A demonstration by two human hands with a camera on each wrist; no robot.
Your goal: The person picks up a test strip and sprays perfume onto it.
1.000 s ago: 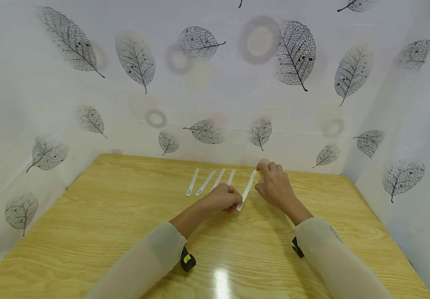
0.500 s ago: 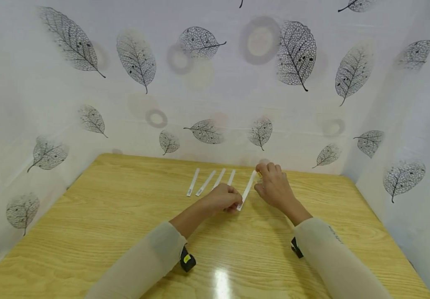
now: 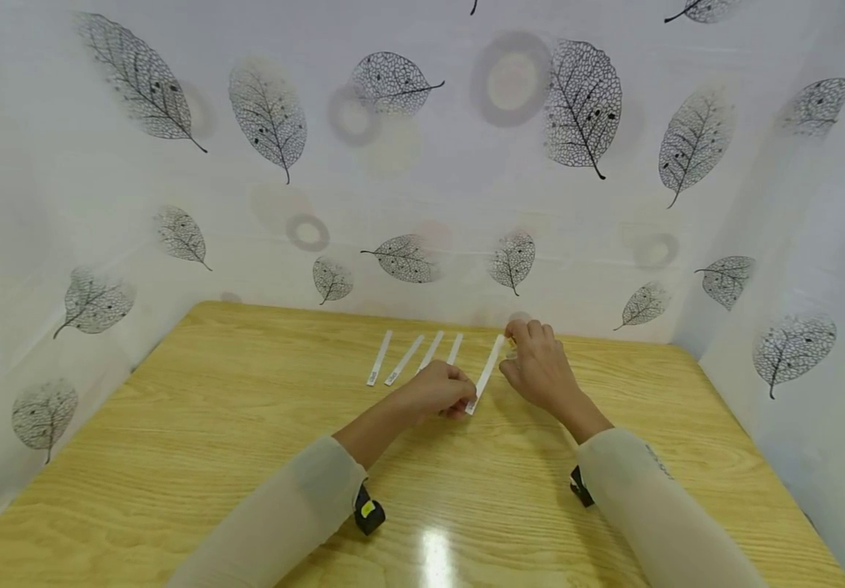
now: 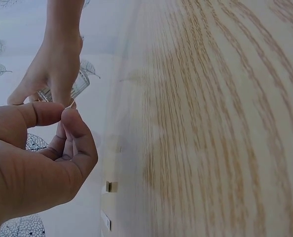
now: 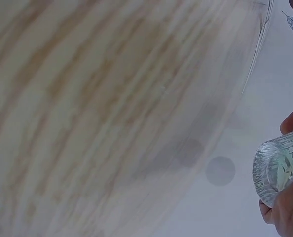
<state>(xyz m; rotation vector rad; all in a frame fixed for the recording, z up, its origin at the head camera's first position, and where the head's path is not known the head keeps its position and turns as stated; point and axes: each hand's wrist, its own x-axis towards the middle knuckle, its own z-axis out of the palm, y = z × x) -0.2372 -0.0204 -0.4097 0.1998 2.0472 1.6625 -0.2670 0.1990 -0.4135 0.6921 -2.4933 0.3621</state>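
Observation:
A long white strip stretches between my two hands above the wooden table. My left hand pinches its near end between thumb and curled fingers. At the strip's far end, my right hand grips a clear roll, which looks like tape. The roll also shows under the right hand in the left wrist view. Several more white strips lie side by side on the table, just left of the hands.
A white curtain with a leaf print closes off the back and both sides of the table. Black wrist-camera mounts show under both sleeves. Bare wood lies at the front and left.

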